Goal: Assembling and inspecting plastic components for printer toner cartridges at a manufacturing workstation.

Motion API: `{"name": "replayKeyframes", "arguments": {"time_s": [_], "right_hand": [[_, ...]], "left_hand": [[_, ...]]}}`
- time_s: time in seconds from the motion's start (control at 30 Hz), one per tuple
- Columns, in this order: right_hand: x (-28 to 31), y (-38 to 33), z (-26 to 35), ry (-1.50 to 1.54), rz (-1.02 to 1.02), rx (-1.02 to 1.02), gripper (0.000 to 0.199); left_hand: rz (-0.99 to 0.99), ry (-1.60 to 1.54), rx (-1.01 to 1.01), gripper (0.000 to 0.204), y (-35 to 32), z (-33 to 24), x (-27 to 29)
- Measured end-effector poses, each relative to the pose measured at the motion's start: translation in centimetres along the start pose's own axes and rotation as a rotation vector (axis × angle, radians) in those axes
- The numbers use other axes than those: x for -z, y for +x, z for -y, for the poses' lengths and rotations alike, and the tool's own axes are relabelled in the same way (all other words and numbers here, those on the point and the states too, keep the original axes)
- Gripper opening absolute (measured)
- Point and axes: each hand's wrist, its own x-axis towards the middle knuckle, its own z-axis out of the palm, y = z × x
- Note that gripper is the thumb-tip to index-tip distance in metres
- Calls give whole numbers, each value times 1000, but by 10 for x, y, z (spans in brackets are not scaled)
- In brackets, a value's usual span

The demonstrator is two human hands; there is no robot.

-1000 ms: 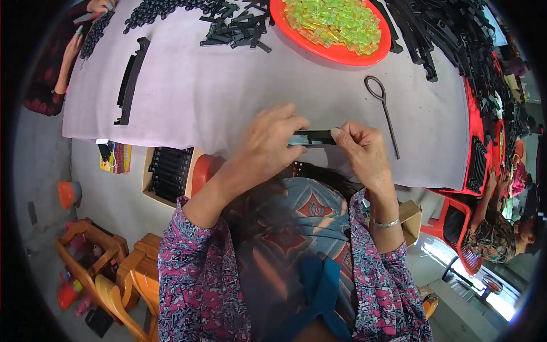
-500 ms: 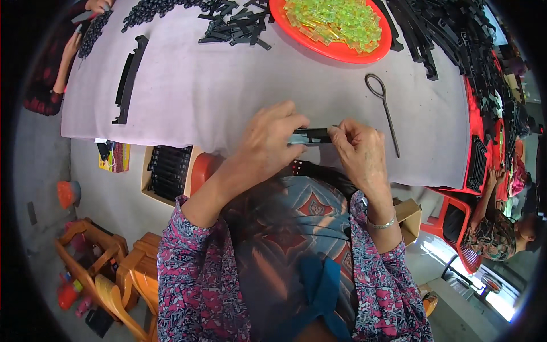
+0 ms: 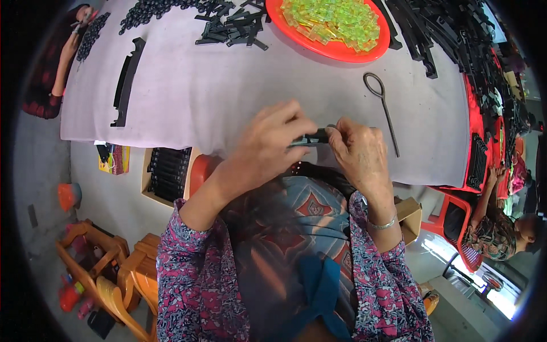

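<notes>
Hands meeting at the near edge of the desk (image 3: 239, 108), both working one small black plastic strip (image 3: 312, 138). Your left hand (image 3: 268, 148) is coming in from lower left, forearm angled up and right, wrist bent, fingers curled over the strip's left end with the knuckles facing up at the camera. Your right hand (image 3: 359, 154) is coming up from the lower right, forearm nearly vertical, a thin bracelet (image 3: 383, 224) sitting on the wrist; thumb and fingertips are pinching the strip's right end. Both hands are closing narrow on the strip, almost touching each other. The strip is lying roughly level between them, just above the desk's pale cloth at its front edge, right over your lap; most of it is hiding under the fingers.

Beyond the hands, a metal rod with a looped end (image 3: 383, 108) is lying on the cloth, near your right hand but apart from it. Farther back an orange tray (image 3: 319, 48) is holding yellow-green clear pieces (image 3: 336, 20), with loose black parts (image 3: 228, 28) to its left. A long black strip (image 3: 126, 80) is lying far left on the cloth. Another person's arm (image 3: 498, 188) is showing at the right side.
</notes>
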Motion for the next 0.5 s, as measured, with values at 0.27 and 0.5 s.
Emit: {"name": "replayKeyframes", "arguments": {"time_s": [0.27, 0.5], "right_hand": [[-5, -1, -4, -53, -55, 78, 21], [-6, -5, -1, -75, -100, 103, 22]], "left_hand": [[70, 224, -102, 27, -5, 4, -8], [80, 330, -251, 28, -12, 16, -11]]}}
